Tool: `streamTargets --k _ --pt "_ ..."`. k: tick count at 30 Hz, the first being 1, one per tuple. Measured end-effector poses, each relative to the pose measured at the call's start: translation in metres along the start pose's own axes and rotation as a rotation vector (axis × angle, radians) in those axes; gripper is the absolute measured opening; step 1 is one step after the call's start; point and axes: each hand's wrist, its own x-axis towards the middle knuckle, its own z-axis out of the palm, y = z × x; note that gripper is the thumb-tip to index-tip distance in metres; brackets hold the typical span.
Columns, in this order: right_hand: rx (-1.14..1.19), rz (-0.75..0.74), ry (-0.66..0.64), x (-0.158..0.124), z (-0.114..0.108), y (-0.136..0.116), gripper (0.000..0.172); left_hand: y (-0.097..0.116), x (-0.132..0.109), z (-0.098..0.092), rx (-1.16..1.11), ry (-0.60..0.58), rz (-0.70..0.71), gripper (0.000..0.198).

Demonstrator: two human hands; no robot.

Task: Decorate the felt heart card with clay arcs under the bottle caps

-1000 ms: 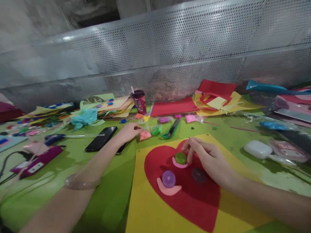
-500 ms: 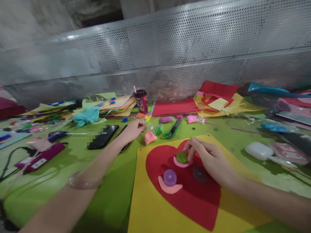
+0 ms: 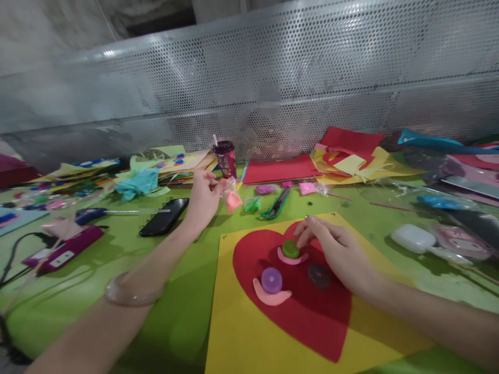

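My left hand [image 3: 202, 200] is closed on a small clear bag of coral-pink clay [image 3: 233, 201], lifted over the green table. The fingers of my right hand [image 3: 337, 246] are curled, with the tips at the right edge of a round green disc [image 3: 290, 249]. That disc sits against a pink curved strip [image 3: 292, 259] on a red heart [image 3: 296, 317], which lies on a yellow sheet [image 3: 230, 337]. A purple disc [image 3: 272, 280] rests by a salmon curved strip [image 3: 272, 298] lower on the heart. A dark disc [image 3: 318, 276] lies near my right palm.
Past the sheet lie a green box cutter [image 3: 276, 203] and a bag of green clay [image 3: 253, 204]. A lidded cup [image 3: 225, 160] stands behind. To the left are a black phone [image 3: 165, 218] and a purple power strip [image 3: 74, 250]; a white case [image 3: 413, 239] is at right.
My left hand has moved up and closed on the bag of coral-pink clay, which is now raised from the table. My right hand stays by the green disc.
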Motion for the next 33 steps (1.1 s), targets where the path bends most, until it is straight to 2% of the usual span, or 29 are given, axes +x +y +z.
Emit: streamTargets --k 8,14,17,19,23,28,33 --pt "0.054 0.035 0.04 0.001 -0.001 -0.001 0.05 -0.021 0.006 0.001 0.117 -0.363 -0.145 0.028" --pt "0.048 0.035 0.017 0.001 0.001 -0.001 0.049 -0.016 0.012 -0.006 0.229 -0.515 -0.175 0.028" --pt "0.049 0.035 0.005 0.0 0.001 0.001 0.048 -0.01 0.025 -0.007 0.272 -0.573 -0.158 0.031" --pt "0.061 0.043 -0.009 0.0 0.001 0.003 0.048 -0.006 0.038 -0.008 0.299 -0.576 -0.132 0.031" --pt "0.071 0.033 -0.025 -0.001 0.0 0.005 0.048 -0.001 0.057 -0.005 0.39 -0.506 -0.059 0.028" --pt "0.065 0.02 -0.04 -0.002 0.0 0.004 0.049 -0.01 0.045 0.011 0.461 -0.492 -0.025 0.027" --pt "0.05 0.0 -0.054 -0.003 0.001 0.001 0.05 -0.015 0.036 0.016 0.397 -0.411 -0.101 0.029"
